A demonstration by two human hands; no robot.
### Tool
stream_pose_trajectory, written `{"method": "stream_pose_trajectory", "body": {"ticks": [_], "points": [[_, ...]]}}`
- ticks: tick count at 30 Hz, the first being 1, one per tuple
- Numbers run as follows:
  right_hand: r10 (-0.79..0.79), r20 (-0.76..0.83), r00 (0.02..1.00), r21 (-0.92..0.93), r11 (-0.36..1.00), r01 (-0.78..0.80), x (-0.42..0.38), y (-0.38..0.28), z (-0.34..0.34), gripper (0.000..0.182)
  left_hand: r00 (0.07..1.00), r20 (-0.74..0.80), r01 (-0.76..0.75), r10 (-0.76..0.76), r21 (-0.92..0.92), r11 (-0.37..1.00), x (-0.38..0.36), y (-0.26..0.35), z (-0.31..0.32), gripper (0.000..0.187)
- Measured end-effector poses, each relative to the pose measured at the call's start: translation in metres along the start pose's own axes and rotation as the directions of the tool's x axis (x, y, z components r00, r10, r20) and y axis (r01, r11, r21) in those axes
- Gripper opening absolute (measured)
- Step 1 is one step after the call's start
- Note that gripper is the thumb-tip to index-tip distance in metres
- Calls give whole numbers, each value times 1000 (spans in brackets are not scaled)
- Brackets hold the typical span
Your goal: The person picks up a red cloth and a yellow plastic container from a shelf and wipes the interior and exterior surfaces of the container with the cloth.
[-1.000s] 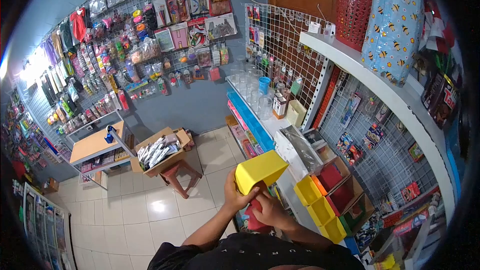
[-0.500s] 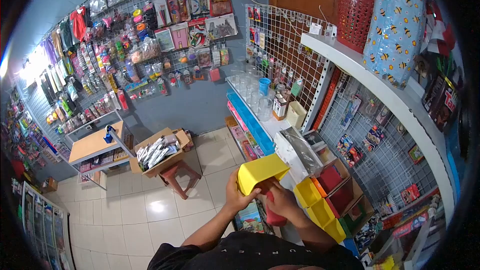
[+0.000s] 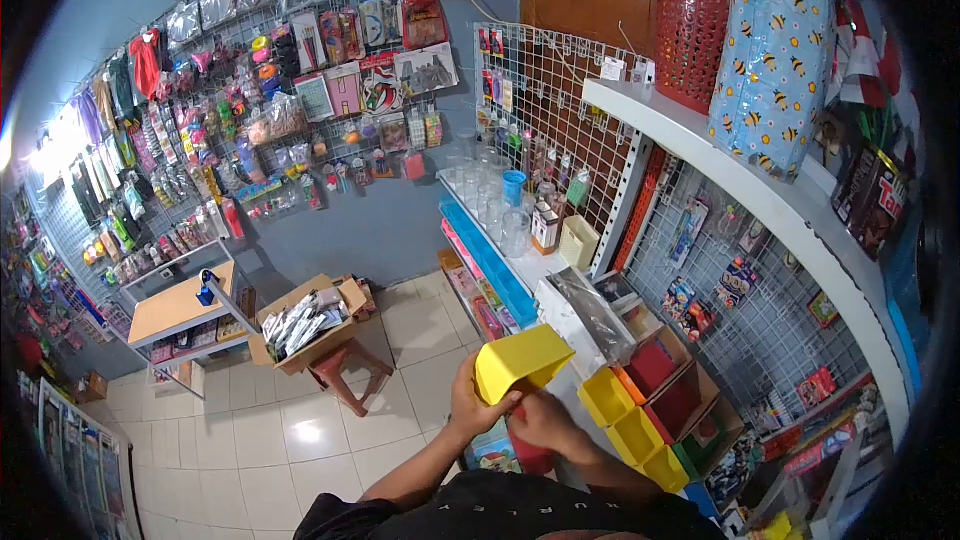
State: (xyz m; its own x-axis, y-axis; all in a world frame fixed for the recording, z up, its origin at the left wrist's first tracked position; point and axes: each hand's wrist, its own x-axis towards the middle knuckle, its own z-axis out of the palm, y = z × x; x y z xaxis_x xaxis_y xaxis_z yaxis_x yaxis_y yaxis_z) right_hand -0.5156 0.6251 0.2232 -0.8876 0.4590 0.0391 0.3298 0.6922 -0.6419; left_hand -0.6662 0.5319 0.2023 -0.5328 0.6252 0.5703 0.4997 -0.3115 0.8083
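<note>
My left hand point(image 3: 474, 402) is closed round the near left side of a yellow plastic bin point(image 3: 512, 355), which is tipped with its opening toward the right. Just below that opening, my right hand point(image 3: 545, 422) is closed on a red cloth point(image 3: 532, 455) that hangs beneath the fingers. Part of the cloth is hidden by the hand. Several similar yellow bins point(image 3: 606, 398) stand in a row on the shelf to the right of my right hand.
Beside the yellow bins are red compartments point(image 3: 672, 406). Drinking glasses point(image 3: 490, 210) and a blue cup point(image 3: 513, 187) stand on the white shelf ahead. A cardboard box point(image 3: 335, 325) of packets rests on a brown stool point(image 3: 350, 380). A curved white shelf point(image 3: 790, 190) overhangs at right.
My right hand and the red cloth have shifted slightly left and down, below the bin's opening. The bin stays in my left hand, tilted a little differently. The view has turned slightly right.
</note>
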Motion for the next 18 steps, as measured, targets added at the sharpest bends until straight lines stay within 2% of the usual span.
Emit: {"method": "stream_pose_trajectory", "body": {"ticks": [1, 2, 3, 4, 6, 7, 11, 12, 14, 15, 18], "points": [[-179, -96, 979, 49, 982, 185, -1, -8, 5, 50, 1000, -13, 1, -2, -63, 998, 2, -1, 1, 90], [-126, -55, 991, 5, 992, 126, -6, -18, 3, 52, 1000, -25, 5, -8, -124, 992, 3, -2, 2, 90], [-142, -60, 988, 30, 989, 144, -3, -12, 3, 54, 999, -34, 9, -15, -182, 983, 3, -2, 1, 90], [-156, -67, 985, 57, 985, 160, 1, -1, 4, 56, 999, -39, 4, -10, -143, 990, 7, 2, -2, 90], [-39, -119, 992, -70, 997, 31, 10, 16, 6, 39, 999, -50, -2, -2, -69, 998, 15, 14, -10, 90], [-120, -277, 953, -8, 992, 123, 14, 19, 3, 37, 998, -57, 14, -19, -91, 996, 14, 6, -11, 90], [-55, -215, 975, 29, 998, 63, 12, 28, 17, 41, 999, -47, -2, -3, -103, 995, 10, 8, -1, 90], [74, 15, 997, 31, 997, -74, 4, 6, 6, 58, 1000, -26, 7, -10, -114, 993, 9, 6, 1, 90], [-149, -157, 976, 83, 983, 164, -10, -20, 6, 54, 1000, -12, 16, -18, -127, 992, 7, 2, 3, 89], [-129, -110, 985, 62, 989, 137, -8, -8, 14, 52, 1000, -13, 18, -19, -128, 992, 5, 0, 3, 89], [58, -12, 998, 131, 990, -56, 1, -21, -20, 51, 999, 3, 52, -52, -74, 996, 2, 4, 1, 89]]}}
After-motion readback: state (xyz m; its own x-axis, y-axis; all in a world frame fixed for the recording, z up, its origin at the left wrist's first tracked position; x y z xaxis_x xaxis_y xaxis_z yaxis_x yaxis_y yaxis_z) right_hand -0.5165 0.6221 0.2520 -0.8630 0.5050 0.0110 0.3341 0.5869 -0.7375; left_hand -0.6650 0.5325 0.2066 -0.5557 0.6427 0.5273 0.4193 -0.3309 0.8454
